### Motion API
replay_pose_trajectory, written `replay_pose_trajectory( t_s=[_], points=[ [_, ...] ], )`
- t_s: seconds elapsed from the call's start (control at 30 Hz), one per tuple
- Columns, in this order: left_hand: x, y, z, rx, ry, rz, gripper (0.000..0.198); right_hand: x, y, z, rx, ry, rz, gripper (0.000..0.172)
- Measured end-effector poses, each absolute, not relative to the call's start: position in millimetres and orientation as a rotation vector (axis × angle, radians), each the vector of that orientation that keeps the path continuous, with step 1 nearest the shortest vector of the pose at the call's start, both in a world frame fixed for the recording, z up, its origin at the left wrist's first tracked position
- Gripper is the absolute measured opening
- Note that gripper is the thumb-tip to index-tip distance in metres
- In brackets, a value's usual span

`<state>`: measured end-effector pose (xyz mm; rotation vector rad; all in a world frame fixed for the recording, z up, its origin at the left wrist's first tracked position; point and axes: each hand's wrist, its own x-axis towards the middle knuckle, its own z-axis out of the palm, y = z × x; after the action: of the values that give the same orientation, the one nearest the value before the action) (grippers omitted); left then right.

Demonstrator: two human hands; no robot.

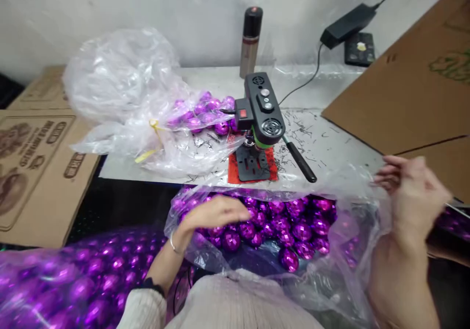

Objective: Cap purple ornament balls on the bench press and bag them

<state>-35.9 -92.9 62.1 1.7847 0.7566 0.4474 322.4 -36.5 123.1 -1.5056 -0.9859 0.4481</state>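
My left hand (pixel 216 214) hovers palm down over an open clear plastic bag (pixel 330 280) full of shiny purple faceted balls (pixel 290 228) in front of me. Its fingers look stretched out, slightly blurred, and it holds nothing I can see. My right hand (pixel 411 194) is raised at the bag's right edge with its fingers curled; it is blurred, and whether it grips the plastic is unclear. A small black bench machine (pixel 261 111) stands on a red mat (pixel 271 170) on the white table just beyond the bag.
Another clear bag (pixel 121 89) with purple balls (pixel 205 111) lies at the table's left. A third bag of balls (pixel 73 280) is at lower left. Cardboard boxes (pixel 33 157) stand left, cardboard sheets (pixel 414 79) right. A bottle (pixel 251 40) and a power adapter (pixel 348 23) sit at the back.
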Motion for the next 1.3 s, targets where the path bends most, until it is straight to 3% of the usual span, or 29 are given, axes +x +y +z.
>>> replay_pose_trajectory(
  t_s=[0.17, 0.33, 0.43, 0.6, 0.67, 0.8, 0.97, 1.23, 1.3],
  points=[
    [-94.4, 13.0, 62.0, 1.716, 1.827, 1.037, 0.029, 289.4, -56.5, 163.2, -1.514, -1.335, 0.325, 0.017],
    [-89.9, 72.9, 51.2, 1.842, 2.031, 0.481, 0.025, 273.6, -66.5, 177.4, -1.284, -2.332, 0.367, 0.028],
    [-84.8, 85.0, 44.7, 1.785, 2.175, 0.422, 0.037, 271.8, -67.8, 176.8, -1.132, -2.596, 0.306, 0.034],
    [-75.5, 92.5, 37.4, 1.839, 2.031, 0.57, 0.074, 260.6, -72.8, 164.9, -1.107, -2.688, 0.285, 0.034],
    [-66.7, 96.4, 36.7, 1.853, 1.931, 0.586, 0.07, 251.3, -75.0, 155.5, -1.144, -2.671, 0.251, 0.035],
    [-50.5, 103.2, 34.9, 1.753, 1.827, 0.715, 0.039, 232.9, -80.6, 132.1, -1.178, -2.67, 0.282, 0.034],
    [-55.8, 91.5, 27.4, 1.553, 1.625, 0.932, 0.03, 229.3, -88.8, 104.6, -1.251, -2.694, 0.289, 0.033],
    [-83.3, 73.9, 34.9, 1.74, 1.702, 0.646, 0.067, 234.8, -87.2, 107.2, -1.223, -2.731, 0.326, 0.035],
    [-83.9, 76.0, 38.0, 1.774, 1.71, 0.554, 0.065, 234.7, -82.3, 115.5, -1.195, -2.719, 0.331, 0.034]
  ],
)
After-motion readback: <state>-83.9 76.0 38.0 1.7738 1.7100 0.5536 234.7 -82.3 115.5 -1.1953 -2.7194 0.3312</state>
